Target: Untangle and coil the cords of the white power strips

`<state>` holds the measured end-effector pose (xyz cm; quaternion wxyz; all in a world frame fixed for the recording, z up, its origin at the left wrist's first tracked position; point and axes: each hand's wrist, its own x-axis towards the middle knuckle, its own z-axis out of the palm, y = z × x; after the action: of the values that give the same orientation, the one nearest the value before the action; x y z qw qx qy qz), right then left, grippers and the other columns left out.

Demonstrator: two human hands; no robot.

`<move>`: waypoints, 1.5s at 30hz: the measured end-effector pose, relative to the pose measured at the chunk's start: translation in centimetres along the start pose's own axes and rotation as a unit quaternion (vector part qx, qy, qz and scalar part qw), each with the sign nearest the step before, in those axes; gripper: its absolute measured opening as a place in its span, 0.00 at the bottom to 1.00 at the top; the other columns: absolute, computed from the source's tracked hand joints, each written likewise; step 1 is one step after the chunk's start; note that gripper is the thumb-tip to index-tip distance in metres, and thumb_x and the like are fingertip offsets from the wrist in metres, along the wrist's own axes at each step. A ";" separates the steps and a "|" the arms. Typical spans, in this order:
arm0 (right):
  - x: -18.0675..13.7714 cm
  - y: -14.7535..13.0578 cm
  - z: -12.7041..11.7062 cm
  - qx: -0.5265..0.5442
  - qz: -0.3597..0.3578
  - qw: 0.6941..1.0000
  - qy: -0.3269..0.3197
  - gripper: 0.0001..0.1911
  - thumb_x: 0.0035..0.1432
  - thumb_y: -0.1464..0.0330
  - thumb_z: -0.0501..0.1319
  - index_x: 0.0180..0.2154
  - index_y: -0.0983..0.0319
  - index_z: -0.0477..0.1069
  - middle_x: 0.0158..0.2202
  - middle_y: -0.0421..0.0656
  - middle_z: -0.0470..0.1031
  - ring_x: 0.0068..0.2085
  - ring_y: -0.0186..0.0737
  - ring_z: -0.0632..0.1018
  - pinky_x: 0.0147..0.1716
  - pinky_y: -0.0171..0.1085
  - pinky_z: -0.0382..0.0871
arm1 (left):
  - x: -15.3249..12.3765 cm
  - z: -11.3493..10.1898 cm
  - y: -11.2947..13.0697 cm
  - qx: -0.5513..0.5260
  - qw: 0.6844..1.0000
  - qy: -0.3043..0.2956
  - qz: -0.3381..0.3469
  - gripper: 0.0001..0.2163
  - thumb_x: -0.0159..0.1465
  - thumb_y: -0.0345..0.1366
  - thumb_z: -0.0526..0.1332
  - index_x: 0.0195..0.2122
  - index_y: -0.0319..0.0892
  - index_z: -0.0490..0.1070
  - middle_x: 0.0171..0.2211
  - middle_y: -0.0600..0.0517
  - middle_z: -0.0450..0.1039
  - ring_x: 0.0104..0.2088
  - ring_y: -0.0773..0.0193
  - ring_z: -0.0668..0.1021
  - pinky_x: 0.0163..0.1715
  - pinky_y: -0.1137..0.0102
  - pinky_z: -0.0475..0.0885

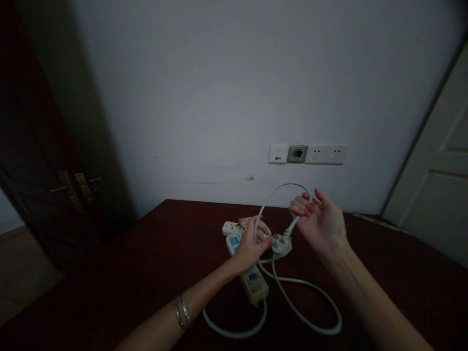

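A white power cord (288, 185) arches up between my two hands. My left hand (252, 246) is closed on the cord, in front of a white power strip (258, 285) on the dark red table. My right hand (320, 222), palm turned up, has its fingers curled round the cord just above a white plug (282, 244). That plug hangs close to my left fingertips; whether they touch it I cannot tell. More of the cord lies in loops on the table, right of and below the strip. Part of the strip is hidden behind my left hand.
A second white socket block (230, 228) lies behind the strip at the table's back. Wall sockets (326, 154) are set in the white wall above the table (146, 248). A dark door with a brass handle (84, 186) stands at left, a pale door (438, 195) at right.
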<state>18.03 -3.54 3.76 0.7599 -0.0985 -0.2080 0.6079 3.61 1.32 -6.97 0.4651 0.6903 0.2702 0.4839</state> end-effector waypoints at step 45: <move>-0.5 0.0 -1.5 -0.608 0.042 0.751 -0.255 0.15 0.58 0.59 0.56 0.32 0.65 0.71 0.16 0.35 0.66 0.16 0.27 0.65 0.17 0.27 0.58 | 1.6 -3.6 5.5 -0.161 0.981 0.006 -0.112 0.16 0.59 0.48 0.58 0.30 0.38 0.67 0.23 0.49 0.71 0.23 0.64 0.74 0.24 0.71 0.70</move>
<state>18.62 -3.83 2.30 0.4318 -0.3901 -0.7152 0.3872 0.48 1.67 -0.96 0.6194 0.5691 0.2672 0.4702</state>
